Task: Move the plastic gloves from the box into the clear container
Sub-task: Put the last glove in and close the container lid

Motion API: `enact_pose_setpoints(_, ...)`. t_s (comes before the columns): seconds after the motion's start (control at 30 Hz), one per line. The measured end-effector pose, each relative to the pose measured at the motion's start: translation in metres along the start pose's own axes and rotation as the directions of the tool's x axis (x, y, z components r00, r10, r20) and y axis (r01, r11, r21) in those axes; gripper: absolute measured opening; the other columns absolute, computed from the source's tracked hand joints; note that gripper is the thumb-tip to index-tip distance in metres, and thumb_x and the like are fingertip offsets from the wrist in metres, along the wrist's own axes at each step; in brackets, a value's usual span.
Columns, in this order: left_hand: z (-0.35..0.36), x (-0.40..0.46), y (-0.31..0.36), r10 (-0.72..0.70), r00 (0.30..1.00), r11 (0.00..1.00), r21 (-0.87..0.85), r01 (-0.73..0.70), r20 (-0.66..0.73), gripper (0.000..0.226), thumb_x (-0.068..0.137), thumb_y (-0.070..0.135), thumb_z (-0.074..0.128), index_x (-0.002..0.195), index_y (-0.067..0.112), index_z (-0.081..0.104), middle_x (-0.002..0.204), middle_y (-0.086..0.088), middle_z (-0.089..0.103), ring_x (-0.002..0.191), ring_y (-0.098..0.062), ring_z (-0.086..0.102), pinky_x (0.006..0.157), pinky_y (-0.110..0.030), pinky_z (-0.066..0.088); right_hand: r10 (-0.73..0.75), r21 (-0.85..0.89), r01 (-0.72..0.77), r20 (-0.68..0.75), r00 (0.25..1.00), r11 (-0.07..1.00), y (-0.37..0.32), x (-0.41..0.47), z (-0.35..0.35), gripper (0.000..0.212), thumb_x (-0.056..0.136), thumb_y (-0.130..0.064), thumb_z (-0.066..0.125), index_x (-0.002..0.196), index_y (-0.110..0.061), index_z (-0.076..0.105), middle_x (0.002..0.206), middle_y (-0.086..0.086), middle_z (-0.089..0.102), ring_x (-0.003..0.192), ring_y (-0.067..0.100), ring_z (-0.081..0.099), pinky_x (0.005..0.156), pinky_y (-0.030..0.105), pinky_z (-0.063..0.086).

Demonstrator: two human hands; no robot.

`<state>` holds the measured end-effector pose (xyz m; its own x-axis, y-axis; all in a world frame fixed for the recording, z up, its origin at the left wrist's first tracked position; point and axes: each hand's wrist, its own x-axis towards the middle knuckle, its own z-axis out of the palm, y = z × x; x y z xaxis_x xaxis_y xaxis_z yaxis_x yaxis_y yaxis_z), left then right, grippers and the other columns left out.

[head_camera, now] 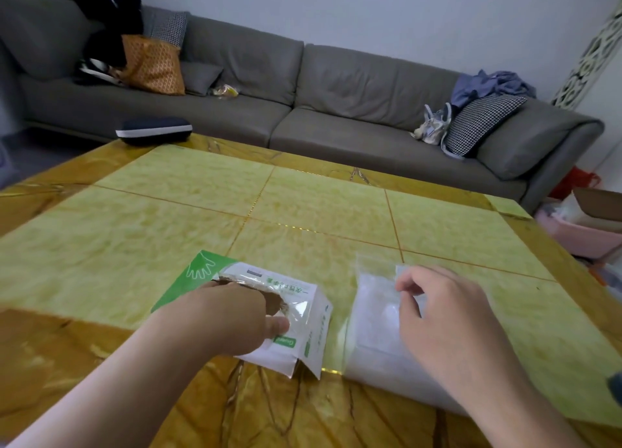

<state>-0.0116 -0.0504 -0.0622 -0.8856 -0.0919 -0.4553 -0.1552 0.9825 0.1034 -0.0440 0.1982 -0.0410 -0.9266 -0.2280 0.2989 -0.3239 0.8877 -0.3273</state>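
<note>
Here left hand [235, 316] fingers inside box [296, 313] opening, pinching gloves [296, 308].

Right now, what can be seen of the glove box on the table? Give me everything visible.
The glove box is a white and green carton with a white hand outline on its green far end and green print along its sides. It looks like thin cardboard, crumpled, lying flat on the yellow table left of the clear container. Its top opening is torn, showing brown inner card and clear plastic film. The left hand reaches into that opening, thumb on the film.
</note>
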Motion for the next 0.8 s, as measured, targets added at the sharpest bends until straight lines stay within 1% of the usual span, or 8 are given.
enact_pose_setpoints(0.13, 0.006, 0.004, -0.001, -0.011, 1.0, 0.999, -0.035, 0.011, -0.01, 0.057, 0.102, 0.069, 0.025, 0.116, 0.027, 0.061, 0.13, -0.008, 0.061, 0.123, -0.028, 0.054, 0.105, -0.04, 0.043, 0.012, 0.058, -0.01, -0.034, 0.999, 0.998, 0.014, 0.007, -0.007, 0.03, 0.097, -0.005, 0.058, 0.089, -0.03, 0.071, 0.09, -0.021, 0.066, 0.087, -0.002, 0.062, 0.071, 0.023, 0.054)
enact_pose_setpoints(0.2, 0.006, 0.001, -0.006, -0.001, 0.997, 0.998, -0.056, -0.004, -0.083, 0.056, 0.099, 0.07, 0.03, 0.102, 0.026, 0.064, 0.112, 0.001, 0.067, 0.104, -0.018, 0.063, 0.095, -0.037, 0.051, 0.065, 0.152, -0.05, -0.091, 0.994, 0.987, 0.021, 0.009, -0.022, 0.037, 0.098, 0.001, 0.053, 0.09, -0.028, 0.074, 0.088, -0.021, 0.067, 0.085, -0.008, 0.061, 0.068, 0.01, 0.046)
enact_pose_setpoints(0.3, -0.002, -0.01, -0.002, 0.046, 0.965, 0.999, 0.019, -0.042, -0.258, 0.033, 0.102, 0.055, 0.042, 0.095, 0.029, 0.062, 0.093, 0.011, 0.062, 0.081, -0.008, 0.063, 0.074, -0.03, 0.056, 0.146, 0.221, -0.108, -0.165, 0.975, 0.969, 0.041, 0.012, -0.042, 0.039, 0.1, 0.002, 0.05, 0.086, -0.028, 0.069, 0.083, -0.016, 0.067, 0.08, -0.005, 0.061, 0.06, 0.008, 0.041)
enact_pose_setpoints(0.4, -0.017, -0.027, 0.021, 0.056, 0.849, 0.995, -0.039, -0.09, -0.525, 0.026, 0.102, 0.05, 0.046, 0.092, 0.03, 0.059, 0.092, 0.013, 0.058, 0.078, -0.009, 0.06, 0.07, -0.032, 0.055, 0.194, 0.254, -0.152, -0.149, 0.97, 0.955, 0.059, 0.014, -0.048, 0.038, 0.098, 0.0, 0.054, 0.082, -0.032, 0.066, 0.08, -0.013, 0.069, 0.074, -0.001, 0.063, 0.058, 0.017, 0.046)
enact_pose_setpoints(0.47, -0.025, -0.036, 0.052, 0.154, 0.727, 0.965, -0.057, -0.257, -0.67, 0.017, 0.101, 0.045, 0.047, 0.109, 0.036, 0.059, 0.104, 0.019, 0.054, 0.09, -0.006, 0.06, 0.076, -0.031, 0.056, 0.2, 0.253, -0.169, -0.102, 0.975, 0.952, 0.067, 0.012, -0.05, 0.034, 0.098, -0.005, 0.058, 0.084, -0.034, 0.067, 0.08, -0.014, 0.069, 0.072, -0.001, 0.064, 0.056, 0.023, 0.053)
enact_pose_setpoints(0.6, -0.018, -0.037, 0.112, 0.368, 0.68, 0.864, -0.037, -0.502, -0.634, 0.028, 0.105, 0.046, 0.044, 0.132, 0.042, 0.049, 0.12, 0.024, 0.043, 0.109, -0.003, 0.053, 0.083, -0.024, 0.051, 0.132, 0.159, -0.125, -0.038, 0.99, 0.979, 0.076, 0.009, -0.055, 0.023, 0.099, -0.019, 0.063, 0.096, -0.041, 0.069, 0.094, -0.021, 0.066, 0.075, -0.003, 0.063, 0.058, 0.02, 0.054)
enact_pose_setpoints(0.7, 0.004, -0.024, 0.145, 0.433, 0.699, 0.868, 0.053, -0.494, -0.569, 0.029, 0.108, 0.043, 0.038, 0.136, 0.036, 0.045, 0.127, 0.018, 0.038, 0.119, -0.006, 0.044, 0.079, -0.022, 0.04, 0.04, 0.069, -0.048, 0.116, 0.992, 0.996, 0.079, 0.005, -0.059, 0.025, 0.095, -0.035, 0.073, 0.117, -0.046, 0.067, 0.115, -0.024, 0.056, 0.096, -0.002, 0.057, 0.081, 0.02, 0.05)
enact_pose_setpoints(0.8, 0.016, -0.013, 0.156, 0.376, 0.793, 0.91, 0.031, -0.413, -0.478, 0.03, 0.107, 0.042, 0.039, 0.135, 0.031, 0.041, 0.125, 0.01, 0.039, 0.113, -0.013, 0.05, 0.081, -0.027, 0.047, 0.016, -0.008, -0.014, 0.35, 0.937, 1.0, 0.074, -0.002, -0.054, 0.052, 0.094, -0.037, 0.076, 0.142, -0.044, 0.058, 0.135, -0.029, 0.046, 0.116, 0.005, 0.053, 0.1, 0.033, 0.05)
